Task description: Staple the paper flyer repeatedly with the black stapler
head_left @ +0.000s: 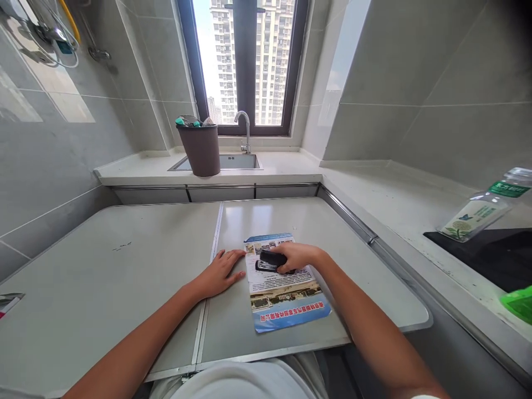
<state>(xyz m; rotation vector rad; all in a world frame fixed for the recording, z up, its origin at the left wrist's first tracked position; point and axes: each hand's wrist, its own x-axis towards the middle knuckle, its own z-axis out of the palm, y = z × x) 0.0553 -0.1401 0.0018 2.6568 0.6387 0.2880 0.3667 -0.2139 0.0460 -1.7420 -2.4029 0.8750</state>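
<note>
A printed leaflet (pixel 286 305) lies flat on a pale grey table (pixel 103 277). The right hand (pixel 297 256) is closed around a black stapler (pixel 270 260) resting on the leaflet's upper part. The left hand (pixel 218 274) lies open, palm down, on the table just beside the leaflet's left edge. A brown bucket (pixel 199 149) stands by the sink (pixel 236 162) beyond.

left hand (pixel 220 274), right hand (pixel 297 256), forearms bare; white garment (pixel 245 385).

Bright window (pixel 245 61) daylight, warped edges
</note>
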